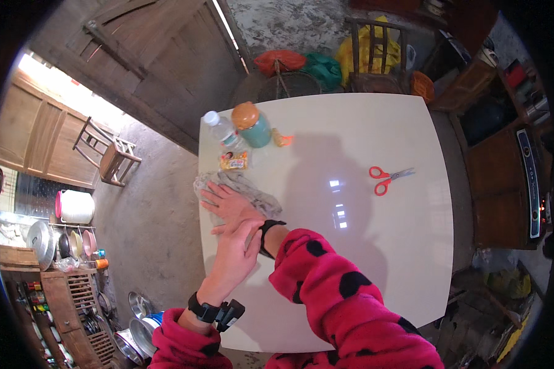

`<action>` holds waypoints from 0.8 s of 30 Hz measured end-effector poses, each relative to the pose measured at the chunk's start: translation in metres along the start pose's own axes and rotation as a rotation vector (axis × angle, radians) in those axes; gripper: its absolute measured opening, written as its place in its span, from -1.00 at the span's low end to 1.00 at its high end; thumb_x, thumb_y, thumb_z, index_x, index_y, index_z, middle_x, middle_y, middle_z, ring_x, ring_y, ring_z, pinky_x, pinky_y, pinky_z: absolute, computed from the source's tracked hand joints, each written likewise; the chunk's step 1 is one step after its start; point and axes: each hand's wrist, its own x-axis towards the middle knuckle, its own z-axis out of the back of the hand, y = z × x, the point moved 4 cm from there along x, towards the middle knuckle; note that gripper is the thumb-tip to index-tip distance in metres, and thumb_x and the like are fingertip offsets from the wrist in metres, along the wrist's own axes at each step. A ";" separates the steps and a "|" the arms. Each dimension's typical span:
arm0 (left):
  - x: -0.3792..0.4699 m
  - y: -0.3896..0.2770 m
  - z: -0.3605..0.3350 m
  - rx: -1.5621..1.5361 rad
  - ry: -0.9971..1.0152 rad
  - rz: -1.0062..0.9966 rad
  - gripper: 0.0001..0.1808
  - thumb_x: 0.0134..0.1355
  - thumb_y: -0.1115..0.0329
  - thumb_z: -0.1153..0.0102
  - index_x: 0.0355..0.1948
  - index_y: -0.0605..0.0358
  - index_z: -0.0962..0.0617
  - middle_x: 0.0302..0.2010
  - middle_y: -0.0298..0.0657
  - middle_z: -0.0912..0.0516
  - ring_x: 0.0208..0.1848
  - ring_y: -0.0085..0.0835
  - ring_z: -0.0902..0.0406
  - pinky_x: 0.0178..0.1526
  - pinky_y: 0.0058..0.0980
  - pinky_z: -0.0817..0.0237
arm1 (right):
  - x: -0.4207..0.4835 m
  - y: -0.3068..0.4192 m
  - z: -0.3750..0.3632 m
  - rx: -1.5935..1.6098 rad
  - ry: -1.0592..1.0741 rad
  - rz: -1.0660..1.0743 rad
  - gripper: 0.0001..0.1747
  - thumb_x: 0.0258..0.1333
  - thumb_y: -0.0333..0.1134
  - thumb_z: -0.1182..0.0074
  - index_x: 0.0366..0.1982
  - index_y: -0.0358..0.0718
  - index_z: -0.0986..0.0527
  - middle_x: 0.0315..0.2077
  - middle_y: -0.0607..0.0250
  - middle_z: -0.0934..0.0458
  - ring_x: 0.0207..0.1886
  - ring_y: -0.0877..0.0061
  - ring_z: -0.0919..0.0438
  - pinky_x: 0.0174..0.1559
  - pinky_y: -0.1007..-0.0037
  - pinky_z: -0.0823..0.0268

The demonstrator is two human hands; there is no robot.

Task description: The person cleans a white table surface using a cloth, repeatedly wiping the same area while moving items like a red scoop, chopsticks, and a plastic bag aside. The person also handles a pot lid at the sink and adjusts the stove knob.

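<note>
My right hand (231, 203) lies flat, fingers spread, on a crumpled grey cloth (263, 198) near the left edge of the white table (411, 258). My left hand (235, 253) is at my right wrist, its fingers by the black band there; whether they grip the band is hard to tell. Beyond the cloth lies a small printed snack packet (234, 161). Behind it stand a clear plastic bottle (221, 130) with a white cap and a teal jar (256, 131) with an orange lid. Beside the jar is a small yellowish item with an orange part (281, 138). Red-handled scissors (388, 177) lie at the right, blades apart.
A wooden chair (378, 55) and red (279, 62), green and yellow bags are past the far table edge. Another wooden chair (115, 159) stands on the floor to the left. Metal basins (143, 332) are at the lower left. A wooden cabinet (496, 193) stands to the right.
</note>
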 end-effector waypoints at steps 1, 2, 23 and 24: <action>0.009 -0.006 -0.007 0.018 -0.011 -0.043 -0.79 0.13 0.57 -0.11 -0.18 0.27 -0.53 -0.20 0.00 -0.59 -0.12 -0.03 -0.54 -0.05 -0.27 -0.36 | -0.002 0.000 0.003 0.097 -0.028 -0.007 -0.19 0.08 0.08 0.01 0.30 -0.19 -0.23 0.39 0.09 -0.01 0.46 0.08 0.13 0.42 0.15 0.21; 0.017 -0.012 -0.015 0.031 -0.018 -0.086 -0.79 0.12 0.58 -0.11 -0.18 0.27 -0.53 -0.20 0.00 -0.59 -0.11 -0.04 -0.54 -0.04 -0.27 -0.35 | -0.009 0.002 0.004 0.140 -0.009 -0.042 -0.14 0.07 0.13 0.00 0.31 -0.23 -0.21 0.39 0.06 -0.01 0.46 0.08 0.13 0.42 0.13 0.21; 0.176 -0.054 -0.195 0.327 0.065 -0.083 -0.79 -0.17 0.42 -0.20 -0.47 0.21 -0.47 -0.22 -0.02 -0.42 -0.10 -0.08 -0.40 -0.16 -0.19 -0.33 | -0.256 -0.006 0.106 0.351 0.324 -0.404 -0.29 0.11 0.02 0.02 0.26 -0.15 -0.27 0.36 0.14 -0.07 0.44 0.17 0.03 0.42 0.10 0.19; 0.175 -0.044 -0.176 0.287 -0.005 -0.052 -0.79 -0.17 0.42 -0.18 -0.48 0.24 -0.45 -0.23 -0.01 -0.43 -0.13 -0.04 -0.41 -0.15 -0.17 -0.33 | -0.253 -0.011 0.118 0.294 0.210 -0.363 -0.29 0.06 -0.03 -0.03 0.24 -0.16 -0.30 0.33 0.14 -0.14 0.42 0.17 -0.02 0.41 0.10 0.17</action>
